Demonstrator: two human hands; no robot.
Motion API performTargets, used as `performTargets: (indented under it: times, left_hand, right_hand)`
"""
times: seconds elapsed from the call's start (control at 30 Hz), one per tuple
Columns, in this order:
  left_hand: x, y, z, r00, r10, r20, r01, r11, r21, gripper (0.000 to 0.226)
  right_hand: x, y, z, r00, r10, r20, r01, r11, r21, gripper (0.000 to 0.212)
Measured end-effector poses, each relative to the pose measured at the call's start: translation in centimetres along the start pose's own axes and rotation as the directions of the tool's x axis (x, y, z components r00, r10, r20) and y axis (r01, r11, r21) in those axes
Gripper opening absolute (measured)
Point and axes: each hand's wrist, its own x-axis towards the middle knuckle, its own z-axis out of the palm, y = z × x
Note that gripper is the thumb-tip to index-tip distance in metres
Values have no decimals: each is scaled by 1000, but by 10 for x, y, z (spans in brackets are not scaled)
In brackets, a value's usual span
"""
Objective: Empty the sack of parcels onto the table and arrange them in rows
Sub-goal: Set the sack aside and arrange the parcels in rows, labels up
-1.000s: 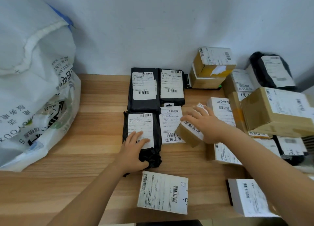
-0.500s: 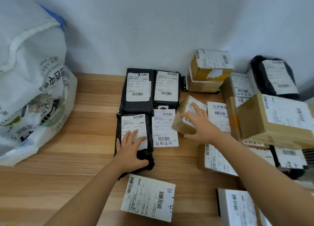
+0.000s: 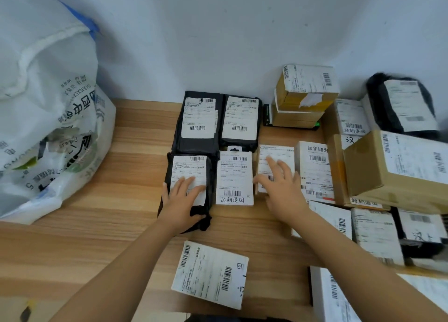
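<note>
The fingers (image 3: 191,184) of the left hand (image 3: 181,203) lie straight and spread, pressing flat on the white label of a black plastic mailer (image 3: 188,163). Those of the right hand (image 3: 283,191) are straight too, resting on top of a small brown cardboard box (image 3: 276,153) with the thumb at its left side. Neither hand grips anything.

At far left a bulging white woven sack (image 3: 48,108) sits on the light wooden table (image 3: 97,237) against the wall. Its black print is upside down and creased, so only "www" and a "5" read clearly, and the frame cuts off its left part.

The pressed mailer starts the second row, in front of the back row's left black mailer (image 3: 198,140) and right black mailer (image 3: 240,138). Just beside it lies a flat white parcel (image 3: 234,176) with 超期退回 handwritten under its barcode, and then comes the box. The printed label text is too small to read. Nearer the front edge a tilted white-labelled parcel (image 3: 211,275) lies alone.

At right, a heap of brown cartons (image 3: 366,171) and black bags overlaps, each hiding part of another. 超期退回 shows on two of them, and the nearest ones are cut off by the frame.

Half a second ago the box was tipped up on edge under the right hand. Now it lies flat, label up, in the row. The left hand has stayed on its mailer.
</note>
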Motion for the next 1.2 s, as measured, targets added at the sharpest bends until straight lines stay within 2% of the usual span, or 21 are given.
performTargets:
  times: [0.07, 0.1, 0.17, 0.23, 0.4, 0.47, 0.6, 0.7, 0.77, 0.9, 1.0, 1.1, 1.2]
  left_hand:
    - [-2, 1, -5, 993, 98, -63, -97, 995, 13, 70]
    - [-4, 2, -6, 973, 208, -103, -207, 978, 23, 65]
    - [-11, 8, -5, 888, 435, -146, -432, 900, 52, 54]
    - [-21, 14, 1, 827, 545, -137, -542, 838, 61, 48]
    - [-39, 15, 15, 814, 557, -165, -565, 825, -5, 37]
    - [-46, 12, 13, 816, 564, -126, -571, 821, -18, 39]
    - [-72, 14, 12, 818, 567, 96, -566, 823, -43, 72]
    - [-92, 19, 13, 835, 460, 303, -496, 867, 50, 109]
    - [-102, 22, 15, 851, 381, 362, -452, 882, 133, 119]
    - [-122, 37, 34, 936, 255, 243, -303, 935, 186, 113]
    - [-138, 62, 58, 997, 18, 74, -22, 998, 61, 115]
    - [-144, 94, 76, 967, -254, -25, 249, 960, -129, 114]
    - [-139, 118, 79, 900, -429, -76, 402, 885, -236, 108]
  right_hand:
    - [-4, -5, -5, 1000, -4, -23, 4, 1000, 12, 58]
    - [-6, -7, -7, 1000, -14, -25, 15, 1000, 13, 57]
    - [-11, -13, -9, 1000, -16, -25, 16, 1000, 8, 58]
    - [-17, -19, -10, 1000, -9, -20, 9, 1000, 1, 60]
    - [-38, -30, -11, 997, 26, -71, -28, 999, -21, 62]
    - [-45, -32, -11, 995, 38, -96, -41, 999, -28, 64]
    - [-63, -35, -6, 992, 28, -122, -29, 1000, -10, 63]
    - [-74, -37, -3, 993, -7, -117, 5, 1000, -24, 62]
    - [-81, -37, -4, 993, -34, -110, 33, 999, -12, 61]
    - [-100, -35, -7, 988, -75, -133, 77, 997, 10, 57]
    - [-115, -31, -12, 984, -81, -159, 89, 995, 44, 58]
    - [-126, -30, -16, 979, -113, -167, 124, 991, 57, 57]
    - [-132, -28, -22, 976, -133, -174, 148, 986, 75, 57]
